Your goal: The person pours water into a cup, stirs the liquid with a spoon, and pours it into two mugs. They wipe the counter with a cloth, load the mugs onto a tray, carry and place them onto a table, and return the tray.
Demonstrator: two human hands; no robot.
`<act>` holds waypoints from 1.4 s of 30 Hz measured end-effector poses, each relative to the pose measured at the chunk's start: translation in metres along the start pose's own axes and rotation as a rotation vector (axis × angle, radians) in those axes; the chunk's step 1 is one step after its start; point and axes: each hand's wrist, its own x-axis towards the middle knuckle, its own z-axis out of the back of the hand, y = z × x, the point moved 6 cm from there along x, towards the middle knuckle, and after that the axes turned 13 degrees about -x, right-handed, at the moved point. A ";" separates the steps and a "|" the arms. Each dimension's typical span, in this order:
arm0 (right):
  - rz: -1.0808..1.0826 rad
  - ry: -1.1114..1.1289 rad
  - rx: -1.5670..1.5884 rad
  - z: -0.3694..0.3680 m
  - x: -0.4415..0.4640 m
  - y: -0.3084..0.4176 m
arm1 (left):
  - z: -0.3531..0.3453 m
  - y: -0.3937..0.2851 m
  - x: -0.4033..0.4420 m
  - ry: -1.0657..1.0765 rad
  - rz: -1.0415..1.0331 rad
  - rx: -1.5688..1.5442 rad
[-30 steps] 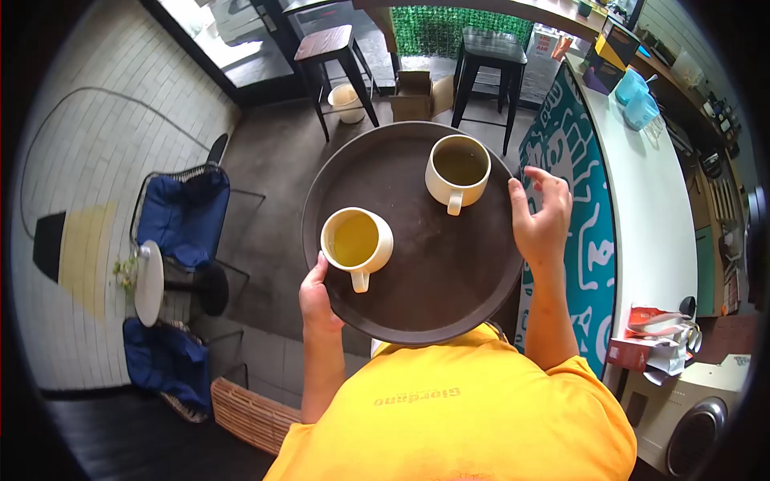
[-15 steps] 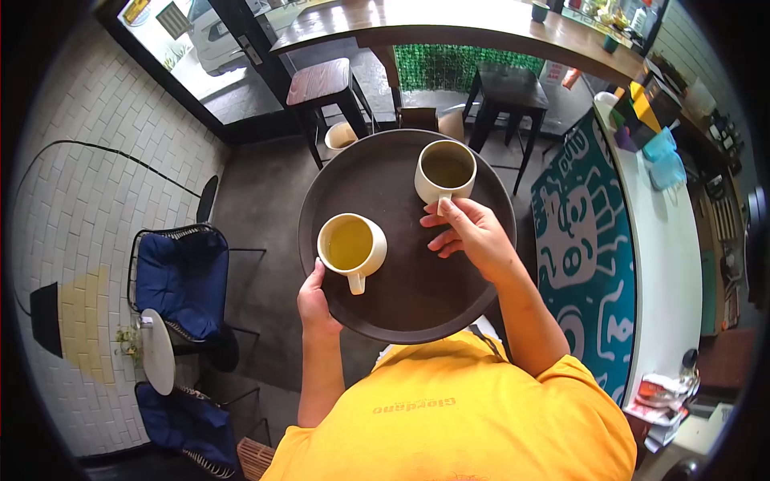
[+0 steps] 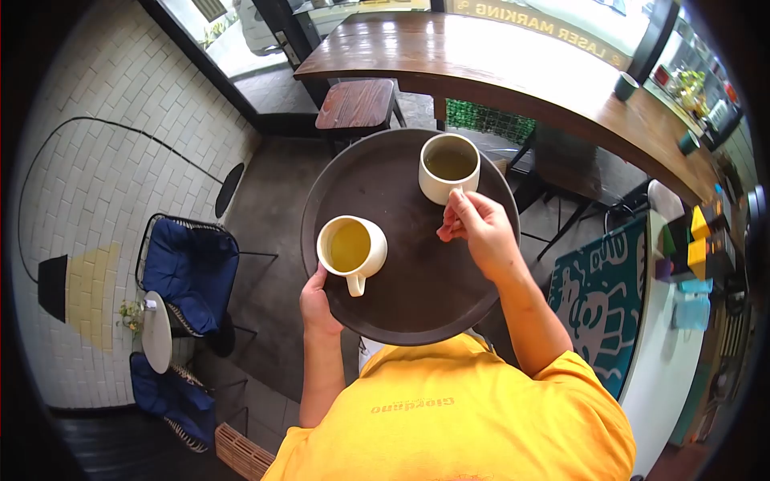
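A round dark brown tray is held level in front of my yellow shirt. My left hand grips its left edge, thumb on the rim and the other fingers hidden beneath. Close to that thumb stands a cream mug of yellowish liquid, its handle toward me. Farther back on the right of the tray stands a second cream mug, holding a darker liquid. The fingertips of my right hand are pinched at this mug's handle. Both mugs are upright on the tray.
A long wooden counter runs along the window ahead, with a wood-topped stool and a dark stool at it. Blue-cushioned chairs and a small round table stand left. A white-topped counter lies right.
The view has moved closer to the window counter and turned slightly. My right fingers have drawn together at the mug handle. The mugs keep their places on the tray.
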 end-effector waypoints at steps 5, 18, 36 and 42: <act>0.018 0.134 -0.051 0.007 0.076 0.025 | -0.014 -0.019 0.037 0.068 -0.025 0.016; 0.099 0.195 -0.069 -0.067 0.311 0.076 | 0.008 -0.143 0.120 -0.260 -0.288 0.096; 0.052 0.130 -0.205 -0.110 0.588 0.016 | 0.045 -0.226 0.163 -0.369 -0.501 0.038; 0.019 0.154 -0.196 -0.111 0.610 0.007 | 0.028 -0.214 0.159 -0.390 -0.551 0.013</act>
